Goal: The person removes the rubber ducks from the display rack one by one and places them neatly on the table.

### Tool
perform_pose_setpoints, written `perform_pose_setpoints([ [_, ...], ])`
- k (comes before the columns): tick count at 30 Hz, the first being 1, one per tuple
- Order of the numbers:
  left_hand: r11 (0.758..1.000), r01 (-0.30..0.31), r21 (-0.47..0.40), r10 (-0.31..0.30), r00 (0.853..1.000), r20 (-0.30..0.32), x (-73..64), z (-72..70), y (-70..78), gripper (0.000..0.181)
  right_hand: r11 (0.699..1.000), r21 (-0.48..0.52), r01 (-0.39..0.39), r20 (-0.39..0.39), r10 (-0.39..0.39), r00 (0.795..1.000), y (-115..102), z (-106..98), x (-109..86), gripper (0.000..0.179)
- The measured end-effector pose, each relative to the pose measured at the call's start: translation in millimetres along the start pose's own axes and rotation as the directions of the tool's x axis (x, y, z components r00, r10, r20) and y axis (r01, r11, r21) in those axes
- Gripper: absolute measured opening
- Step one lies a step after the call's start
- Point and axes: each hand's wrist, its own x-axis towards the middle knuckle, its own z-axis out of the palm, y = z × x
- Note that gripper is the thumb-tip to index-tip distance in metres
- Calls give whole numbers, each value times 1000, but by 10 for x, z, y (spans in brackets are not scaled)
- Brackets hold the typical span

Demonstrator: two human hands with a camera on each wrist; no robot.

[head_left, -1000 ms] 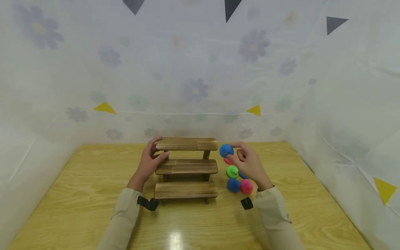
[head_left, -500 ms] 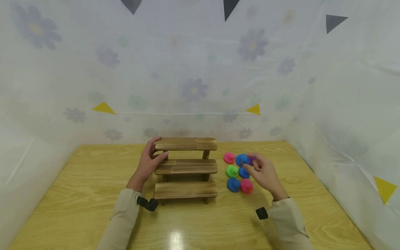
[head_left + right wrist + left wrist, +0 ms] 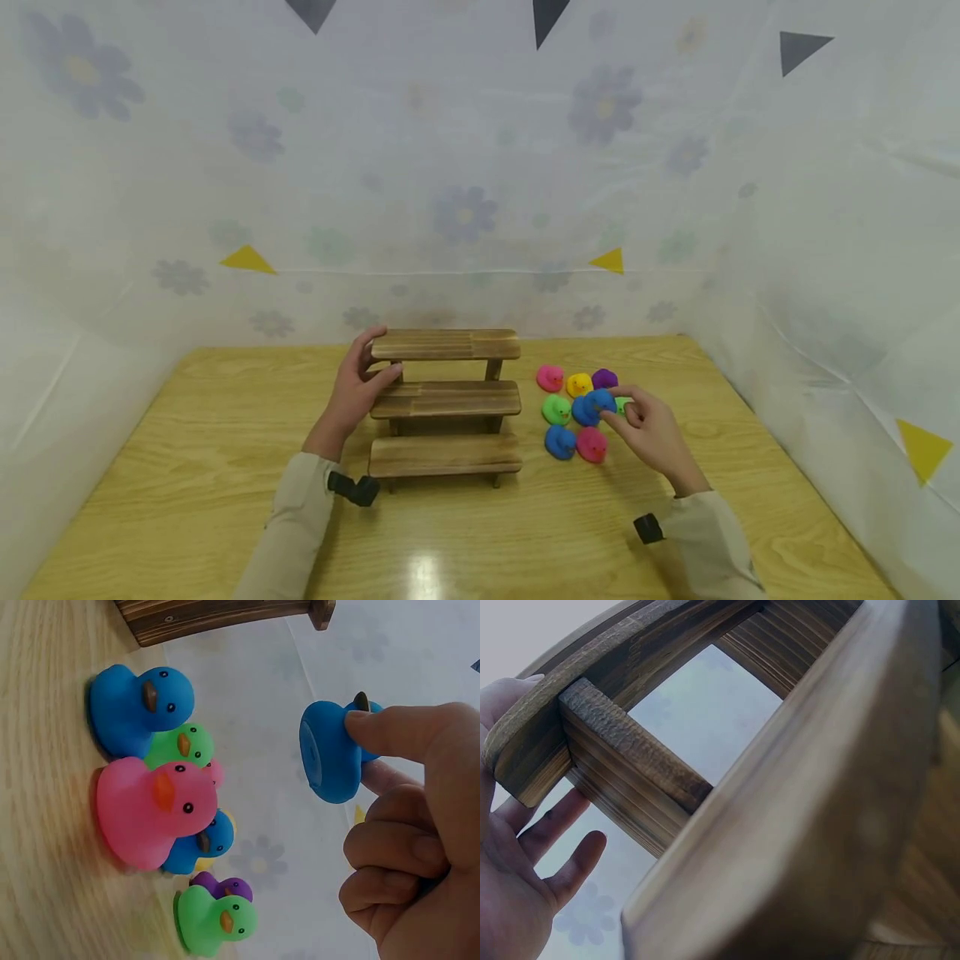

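A blue rubber duck (image 3: 602, 402) is pinched between the thumb and index finger of my right hand (image 3: 651, 431); the other fingers curl into the palm. In the right wrist view this held duck (image 3: 330, 752) is off the table, its flat base towards the camera. My left hand (image 3: 354, 395) rests at the left end of a three-tier wooden stand (image 3: 444, 398). From the left wrist, the hand (image 3: 517, 889) shows one fingertip over the top board's end and extended fingers below it, with the thumb apart from the wood.
Right of the stand, several rubber ducks sit grouped: pink (image 3: 550, 378), yellow (image 3: 579, 384), purple (image 3: 604, 378), green (image 3: 557, 409), blue (image 3: 560, 442) and another pink one (image 3: 592, 445). The wooden table (image 3: 225, 492) is enclosed by pale floral sheeting (image 3: 465, 150) behind and at both sides.
My right hand has carried the blue duck from beside the stand's top tier rightwards and nearer, over the group, uncovering the yellow and purple ducks. The left hand stays at the stand.
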Motion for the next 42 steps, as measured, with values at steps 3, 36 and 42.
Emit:
perform_pose_setpoints([
  [3,1000,9,-2,-9,1000,1,-12,-3,22,60,1000,-4,-3,6,3,1000,63,-10,-47,26],
  [36,1000,14,4,-14,1000,3,-5,8,15,61,985,-15,-174,149,174,973,641,-147,-349,27],
  [42,1000,12,4,-12,1000,0,-18,6,23,60,981,-4,-195,170,192,966,687,-118,-364,27],
])
